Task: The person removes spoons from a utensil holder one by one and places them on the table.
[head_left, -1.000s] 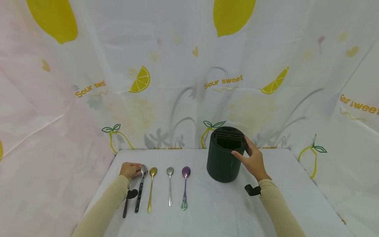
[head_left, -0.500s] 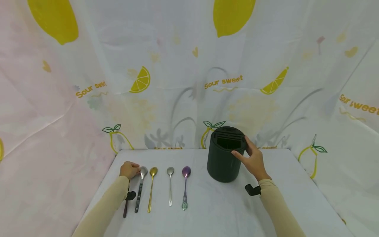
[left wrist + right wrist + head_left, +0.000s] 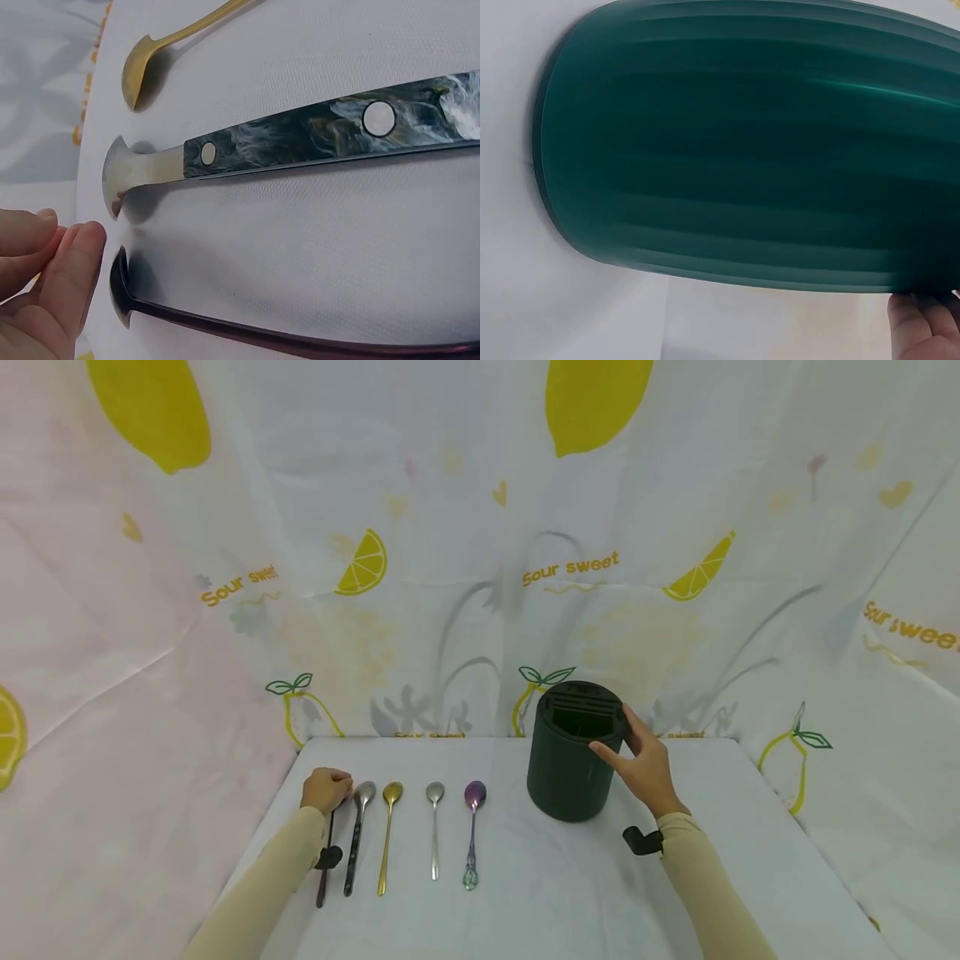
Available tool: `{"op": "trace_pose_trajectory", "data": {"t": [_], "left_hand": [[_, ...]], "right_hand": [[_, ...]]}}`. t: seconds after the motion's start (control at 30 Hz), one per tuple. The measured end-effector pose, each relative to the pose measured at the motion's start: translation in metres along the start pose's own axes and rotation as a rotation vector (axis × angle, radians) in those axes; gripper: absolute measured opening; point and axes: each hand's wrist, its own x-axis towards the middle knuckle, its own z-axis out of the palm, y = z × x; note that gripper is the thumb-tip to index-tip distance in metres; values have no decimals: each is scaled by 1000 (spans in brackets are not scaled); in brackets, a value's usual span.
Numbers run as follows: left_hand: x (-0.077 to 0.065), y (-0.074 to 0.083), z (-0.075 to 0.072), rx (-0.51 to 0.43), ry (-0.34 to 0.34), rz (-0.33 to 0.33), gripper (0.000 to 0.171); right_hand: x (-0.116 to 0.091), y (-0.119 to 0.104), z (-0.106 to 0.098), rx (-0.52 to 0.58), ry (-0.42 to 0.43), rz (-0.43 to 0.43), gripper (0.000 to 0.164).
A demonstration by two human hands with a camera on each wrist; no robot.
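My left hand point(image 3: 326, 790) is over the bowl end of a dark spoon point(image 3: 330, 831) at the left of the row. In the left wrist view its fingertips point(image 3: 91, 234) are just beside that spoon's bowl, with nothing between them. To its right lies a silver spoon with a marbled black handle point(image 3: 285, 139). Further along are a gold spoon point(image 3: 386, 839), a small silver spoon point(image 3: 434, 831) and a purple spoon with a greenish handle end point(image 3: 472, 827). My right hand point(image 3: 647, 768) holds the upper right side of a dark green utensil holder point(image 3: 566, 781), which stands upright.
All the spoons lie on a white table point(image 3: 540, 902), bowls toward the back. A lemon-print cloth point(image 3: 450, 635) hangs behind the table. The holder's top has a wide opening and narrow slots. A black wrist camera point(image 3: 642, 841) sits on the right sleeve.
My left hand has drawn slightly left, away from the marbled-handle spoon's bowl, which its fingers overlapped one second ago. That spoon's bowl now shows fully. My right hand and the utensil holder stay put.
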Motion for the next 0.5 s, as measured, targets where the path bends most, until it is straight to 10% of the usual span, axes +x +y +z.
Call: {"op": "trace_pose_trajectory", "data": {"t": [0.5], "left_hand": [[5,-3,-7,97,73,121,30]], "right_hand": [[10,5,1,-36,-43,23,90]]}}
